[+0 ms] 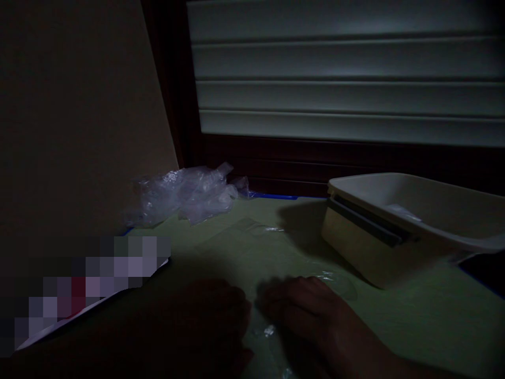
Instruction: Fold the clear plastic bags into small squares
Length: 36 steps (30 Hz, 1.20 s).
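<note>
A thin clear plastic sheet or bag point(272, 229) lies on the pale green surface point(442, 321). My right hand point(302, 310) rests over its near part, fingers curled and pressed together, with glints of plastic beside them. To its left, my left hand point(221, 310) is in deep shadow at the plastic's left side; its fingertips point toward my right hand, and how far they are closed is too dark to tell. A small gap with shiny plastic separates the two hands.
Crumpled clear plastic bags point(193, 192) are heaped at the back left by the wall. A cream plastic bin point(363, 247) stands tilted at the right, with some plastic inside. A pixelated item point(98, 295) lies at the left. A slatted shutter point(339, 63) closes off the back.
</note>
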Motion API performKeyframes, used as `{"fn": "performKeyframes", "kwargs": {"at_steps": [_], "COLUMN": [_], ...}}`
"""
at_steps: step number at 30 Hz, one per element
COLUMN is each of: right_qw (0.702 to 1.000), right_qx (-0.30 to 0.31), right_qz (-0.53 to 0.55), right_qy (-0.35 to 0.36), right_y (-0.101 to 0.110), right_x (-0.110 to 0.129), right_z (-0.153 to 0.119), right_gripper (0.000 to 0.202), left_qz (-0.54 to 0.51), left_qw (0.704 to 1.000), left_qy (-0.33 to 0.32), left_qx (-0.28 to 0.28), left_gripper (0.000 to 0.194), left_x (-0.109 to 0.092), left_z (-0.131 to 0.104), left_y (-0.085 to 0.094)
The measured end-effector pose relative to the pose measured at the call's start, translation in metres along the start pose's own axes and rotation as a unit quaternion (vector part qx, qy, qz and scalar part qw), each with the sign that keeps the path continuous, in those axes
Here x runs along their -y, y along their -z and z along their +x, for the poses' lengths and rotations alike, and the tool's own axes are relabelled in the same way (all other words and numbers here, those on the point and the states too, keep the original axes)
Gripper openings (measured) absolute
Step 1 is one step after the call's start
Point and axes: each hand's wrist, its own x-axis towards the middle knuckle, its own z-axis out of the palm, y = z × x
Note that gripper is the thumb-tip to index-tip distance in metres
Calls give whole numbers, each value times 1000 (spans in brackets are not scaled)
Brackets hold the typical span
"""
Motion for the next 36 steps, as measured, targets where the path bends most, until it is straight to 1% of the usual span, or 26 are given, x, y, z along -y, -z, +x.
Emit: {"fn": "performKeyframes", "kwargs": {"at_steps": [3,5,8,10,12,14,17,22,25,29,32,36], "right_qw": [1000,999,997,995,994,994,993,990,991,991,990,988], "right_qx": [8,14,29,46,63,70,74,88,77,56,55,62], "right_qz": [-29,-40,-46,-48,-53,-58,-57,-65,-72,-88,-89,-92], "right_qy": [-8,-23,-53,-69,-72,-68,-70,-84,-81,-86,-91,-104], "right_y": [0,0,0,1,3,4,4,6,7,6,5,7], "right_x": [2,3,4,5,5,6,6,7,8,9,9,8], "right_z": [1,1,0,0,1,2,4,5,5,5,6,8], "right_gripper": [20,23,29,31,35,37,39,45,45,37,33,39], "left_qz": [-3,9,21,19,14,4,4,5,9,8,0,1], "left_qw": [998,997,997,998,998,999,999,999,997,997,999,999], "left_qy": [-2,12,31,31,22,8,11,29,31,23,17,29], "left_qx": [-56,-76,-60,-58,-58,-46,-35,-44,-65,-67,-45,-19], "left_gripper": [49,52,50,47,46,50,55,49,48,49,50,52], "left_x": [0,-1,-1,-1,-1,-1,-2,-4,-3,-1,0,-1], "left_z": [4,7,9,10,10,10,12,11,10,12,12,11], "left_y": [3,5,9,11,13,14,15,12,11,13,13,11]}}
